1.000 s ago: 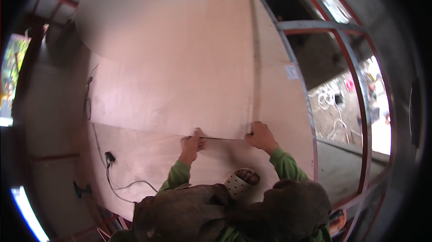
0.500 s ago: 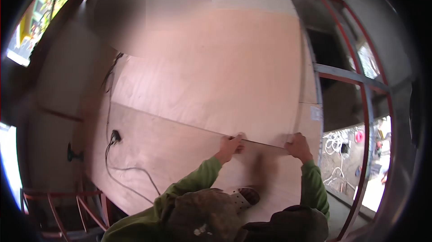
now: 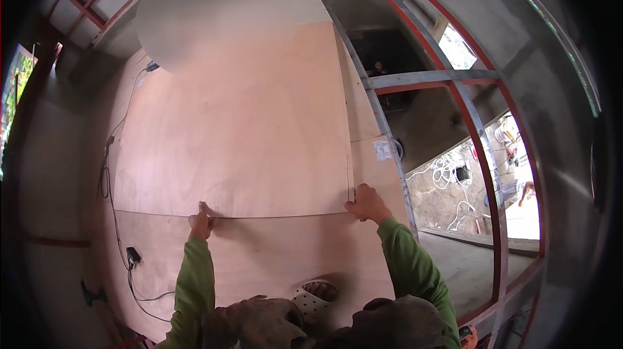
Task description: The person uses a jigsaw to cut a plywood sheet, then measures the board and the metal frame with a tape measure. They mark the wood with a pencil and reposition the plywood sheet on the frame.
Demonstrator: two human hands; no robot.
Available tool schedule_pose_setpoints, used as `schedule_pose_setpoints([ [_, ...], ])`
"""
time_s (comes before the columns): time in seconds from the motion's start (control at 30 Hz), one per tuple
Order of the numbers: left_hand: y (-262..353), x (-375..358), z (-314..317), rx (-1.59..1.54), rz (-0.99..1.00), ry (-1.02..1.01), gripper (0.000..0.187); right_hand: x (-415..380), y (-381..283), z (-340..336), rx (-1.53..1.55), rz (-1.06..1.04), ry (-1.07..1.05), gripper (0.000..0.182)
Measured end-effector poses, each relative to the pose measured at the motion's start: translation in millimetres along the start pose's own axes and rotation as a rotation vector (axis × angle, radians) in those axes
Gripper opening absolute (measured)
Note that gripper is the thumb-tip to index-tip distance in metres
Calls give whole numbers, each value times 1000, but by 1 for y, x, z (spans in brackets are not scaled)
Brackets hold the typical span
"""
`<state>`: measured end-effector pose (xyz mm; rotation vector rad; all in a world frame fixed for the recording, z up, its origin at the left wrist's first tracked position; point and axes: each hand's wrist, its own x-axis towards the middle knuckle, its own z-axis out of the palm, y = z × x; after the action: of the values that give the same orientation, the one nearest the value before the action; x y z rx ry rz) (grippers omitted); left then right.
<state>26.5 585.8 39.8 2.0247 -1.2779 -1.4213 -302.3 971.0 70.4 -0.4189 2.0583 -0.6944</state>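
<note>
A large plywood sheet lies over other plywood boards, its near edge running across in front of me. My left hand grips that edge left of its middle, thumb on top and fingers curled at the rim. At the sheet's near right corner, my right hand is closed on the plywood. A dark shadow shows just below the edge between my hands. A white clog on a foot rests on the lower board between my knees.
A black cable with a plug runs along the left side. To the right stands a red and grey metal frame with gaps down to lower ground, where a coiled white line lies. An orange object sits at lower right.
My left hand has shifted left along the sheet's edge, so my hands are wider apart. The view has turned, and the edge now runs nearly level across it.
</note>
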Motion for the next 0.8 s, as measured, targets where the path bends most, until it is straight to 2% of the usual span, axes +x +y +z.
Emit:
schedule_pose_setpoints([
  [0.03, -4, 8, 0, 4, -10, -2, 64, 2, 2, 0, -33, -49, 67, 52],
  [0.1, -15, 30, 2, -85, -15, -235, 70, 15, 15, -5, -120, -122, 188, 50],
  [0.13, -15, 22, 14, -79, -24, -241, 70, 27, 23, -19, -174, -146, 254, 49],
  [0.2, -10, -8, 55, -189, 11, -158, 72, 36, 19, -64, -228, -141, 238, 47],
  [0.27, -15, -27, 84, -221, 9, -165, 71, 50, 24, -106, -205, -102, 150, 36],
  [0.33, 2, -71, 120, -196, 8, -43, 54, 72, 42, -146, -315, -78, 37, 27],
  [0.37, 10, -91, 134, -190, -3, -31, 49, 74, 45, -163, -311, -70, 44, 27],
  [0.4, 10, -93, 142, -180, -5, -39, 49, 71, 46, -177, -244, -88, 55, 27],
  [0.47, 8, -96, 152, -180, -33, -215, 46, 76, 56, -195, -170, -91, 65, 27],
  [0.53, 10, -105, 160, -177, -20, -240, 47, 83, 70, -205, 21, -190, 178, 30],
  [0.57, 10, -109, 164, -185, -1, -265, 49, 80, 65, -195, 329, -226, 258, 36],
  [0.63, 15, -110, 159, -98, 2, -290, 50, 97, 53, -177, 144, -190, 367, 47],
  [0.7, 18, -107, 154, 62, 17, -296, 53, 144, 67, -141, -120, -106, 819, 53],
  [0.8, 14, -115, 152, 117, 83, -227, 56, 117, 56, -133, -44, -45, 771, 53],
])
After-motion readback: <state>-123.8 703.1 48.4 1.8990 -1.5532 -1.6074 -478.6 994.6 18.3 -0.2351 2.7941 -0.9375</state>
